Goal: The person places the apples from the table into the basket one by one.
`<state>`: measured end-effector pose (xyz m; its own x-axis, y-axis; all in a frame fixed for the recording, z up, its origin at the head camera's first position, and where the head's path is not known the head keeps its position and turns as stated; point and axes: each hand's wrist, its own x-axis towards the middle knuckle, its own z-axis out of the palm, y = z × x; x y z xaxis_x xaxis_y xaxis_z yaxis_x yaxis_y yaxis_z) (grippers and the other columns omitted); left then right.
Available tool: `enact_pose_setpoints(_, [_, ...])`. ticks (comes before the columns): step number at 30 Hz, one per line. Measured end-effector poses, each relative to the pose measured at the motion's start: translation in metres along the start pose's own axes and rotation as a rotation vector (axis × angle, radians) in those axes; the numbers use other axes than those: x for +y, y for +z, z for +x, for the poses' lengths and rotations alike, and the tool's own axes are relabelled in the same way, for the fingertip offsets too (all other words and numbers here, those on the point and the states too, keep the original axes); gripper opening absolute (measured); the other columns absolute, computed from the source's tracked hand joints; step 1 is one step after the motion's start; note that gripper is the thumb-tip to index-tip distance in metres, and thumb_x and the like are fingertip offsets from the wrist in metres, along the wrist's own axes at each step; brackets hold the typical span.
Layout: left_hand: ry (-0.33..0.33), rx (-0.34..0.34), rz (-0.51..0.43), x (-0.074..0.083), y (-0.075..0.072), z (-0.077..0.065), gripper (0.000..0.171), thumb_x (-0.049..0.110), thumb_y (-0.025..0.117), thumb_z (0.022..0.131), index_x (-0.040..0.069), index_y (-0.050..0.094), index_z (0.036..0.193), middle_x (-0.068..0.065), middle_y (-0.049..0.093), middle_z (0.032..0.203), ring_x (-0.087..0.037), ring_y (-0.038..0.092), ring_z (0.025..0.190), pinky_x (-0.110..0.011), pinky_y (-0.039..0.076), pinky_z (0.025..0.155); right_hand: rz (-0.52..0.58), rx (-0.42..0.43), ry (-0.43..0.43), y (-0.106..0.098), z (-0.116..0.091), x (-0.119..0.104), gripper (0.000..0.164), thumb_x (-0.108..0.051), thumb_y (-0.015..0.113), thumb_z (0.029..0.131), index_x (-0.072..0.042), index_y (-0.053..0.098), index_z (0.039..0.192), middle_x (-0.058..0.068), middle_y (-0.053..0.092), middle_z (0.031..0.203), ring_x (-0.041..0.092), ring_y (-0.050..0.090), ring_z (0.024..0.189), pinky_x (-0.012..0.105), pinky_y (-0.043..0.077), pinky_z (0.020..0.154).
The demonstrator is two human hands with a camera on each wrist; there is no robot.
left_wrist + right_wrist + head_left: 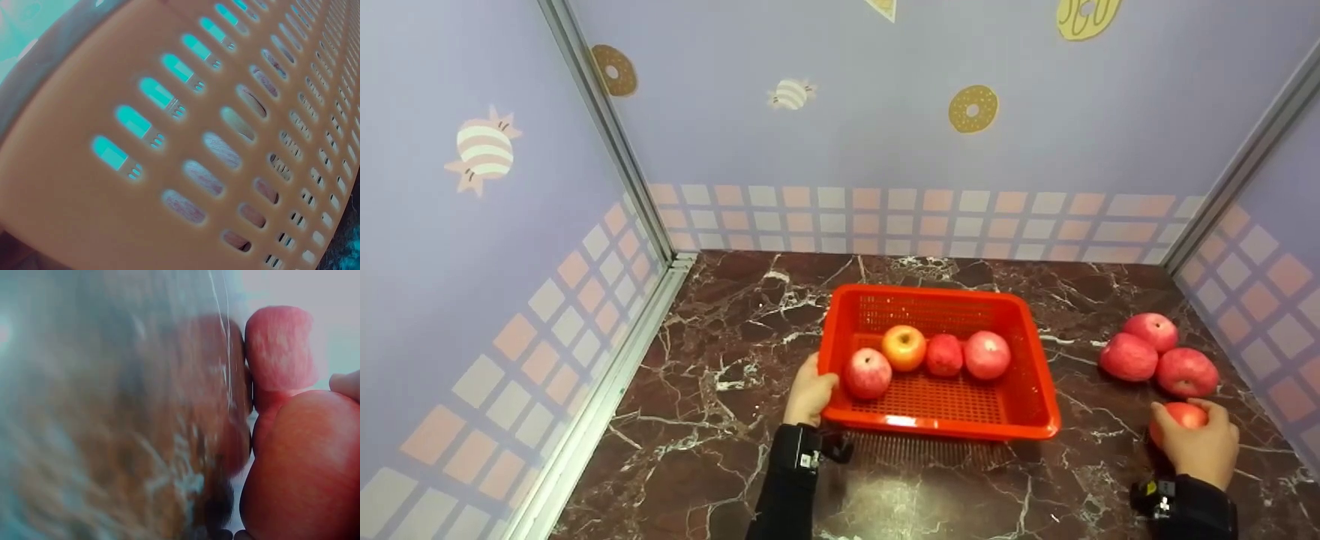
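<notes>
An orange-red plastic basket (941, 429) with slotted walls stands on the marble-patterned counter. My left hand (811, 394) holds its left rim near the front corner, thumb over the edge. The perforated basket wall (67, 191) fills the left wrist view and hides that hand's fingers. Inside lie a yellow-orange apple (904, 348) and several reddish ones, such as the pale red apple (868, 373). At the right, my right hand (1206, 444) grips an orange-red apple (309, 467), fingers and thumb around its sides. It appears low, at counter level.
Just beyond the right hand three red apples sit close together, including the nearest red apple (1186, 372). A patterned back wall (885, 142) and side walls enclose the counter (720, 450). A metal track (585, 420) runs along the left edge.
</notes>
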<state>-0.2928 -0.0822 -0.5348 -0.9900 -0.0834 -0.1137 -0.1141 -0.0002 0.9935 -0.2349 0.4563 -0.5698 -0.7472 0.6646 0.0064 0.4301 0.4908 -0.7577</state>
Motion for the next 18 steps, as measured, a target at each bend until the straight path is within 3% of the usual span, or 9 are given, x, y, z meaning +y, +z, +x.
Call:
enact_pose_setpoints(11, [0.017, 0.003, 0.019, -0.002, -0.001, 0.000, 0.072, -0.013, 0.047, 0.073, -0.011, 0.045, 0.145, -0.034, 0.056, 0.138, -0.045, 0.058, 0.120, -0.048, 0.055, 0.095, 0.041, 0.007, -0.067, 0.009, -0.012, -0.025, 0.067, -0.042, 0.071, 0.090, -0.004, 0.051, 0.142, 0.033, 0.044, 0.142, 0.051, 0.046, 0.126, 0.060, 0.039, 0.097])
enact_pose_setpoints(15, [0.017, 0.008, 0.021, -0.003, -0.001, 0.001, 0.073, -0.013, 0.048, 0.073, -0.010, 0.045, 0.145, -0.033, 0.056, 0.139, -0.046, 0.058, 0.121, -0.045, 0.054, 0.095, 0.055, 0.013, -0.097, 0.010, -0.024, -0.042, 0.064, -0.040, 0.070, 0.091, -0.004, 0.052, 0.140, 0.033, 0.047, 0.139, 0.049, 0.048, 0.123, 0.052, 0.040, 0.092])
enact_pose_setpoints(18, [0.018, 0.007, 0.016, -0.003, -0.001, 0.002, 0.073, -0.013, 0.047, 0.073, -0.010, 0.044, 0.145, -0.033, 0.056, 0.138, -0.046, 0.058, 0.121, -0.046, 0.054, 0.095, 0.092, 0.006, -0.129, 0.015, -0.018, -0.041, 0.063, -0.038, 0.075, 0.088, -0.005, 0.056, 0.138, 0.032, 0.050, 0.137, 0.047, 0.049, 0.121, 0.046, 0.041, 0.090])
